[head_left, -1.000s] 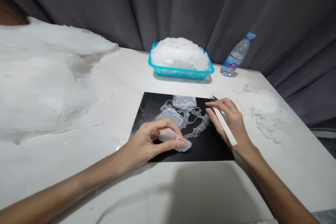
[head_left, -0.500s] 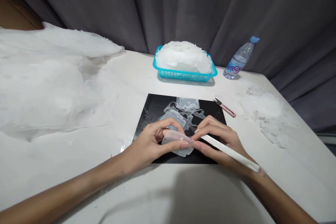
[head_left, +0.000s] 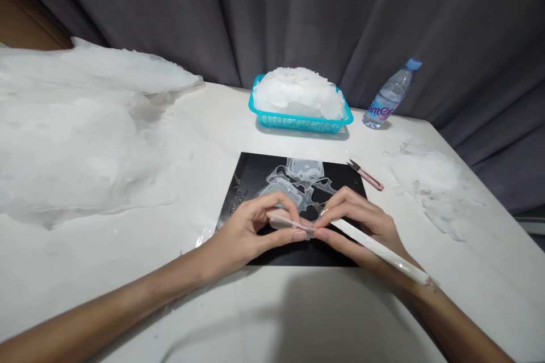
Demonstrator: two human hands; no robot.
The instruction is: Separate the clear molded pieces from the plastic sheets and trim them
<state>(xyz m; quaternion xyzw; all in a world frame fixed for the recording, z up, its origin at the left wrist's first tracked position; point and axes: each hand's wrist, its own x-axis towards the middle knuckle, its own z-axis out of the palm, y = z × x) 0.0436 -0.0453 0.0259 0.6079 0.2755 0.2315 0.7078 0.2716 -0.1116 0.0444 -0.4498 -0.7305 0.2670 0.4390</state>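
Note:
A thin translucent rubbery-looking piece [head_left: 281, 222] is pinched between the thumb and fingers of my left hand [head_left: 249, 227], seen nearly edge-on above a black mat [head_left: 252, 173]. My right hand [head_left: 366, 224] is closed around a white-handled craft knife [head_left: 378, 250], its dark tip pointing up and left past the index finger. The thumb tip of that hand also meets the right end of the piece. Behind my fingers on the mat lie translucent moulded sheets [head_left: 305, 168] with ragged offcuts [head_left: 326, 184]; my left hand partly covers one sheet.
Pink-handled thread snips [head_left: 368, 177] lie right of the mat. A blue basket [head_left: 298, 121] heaped with white translucent pieces stands behind it, beside a water bottle [head_left: 389, 96]. A large pile of translucent sheets [head_left: 76, 136] fills the left; scraps [head_left: 434, 181] lie right.
The translucent piece has tipped from showing its broad face to nearly edge-on. My right hand and the knife have shifted slightly to the right; my left hand keeps its hold.

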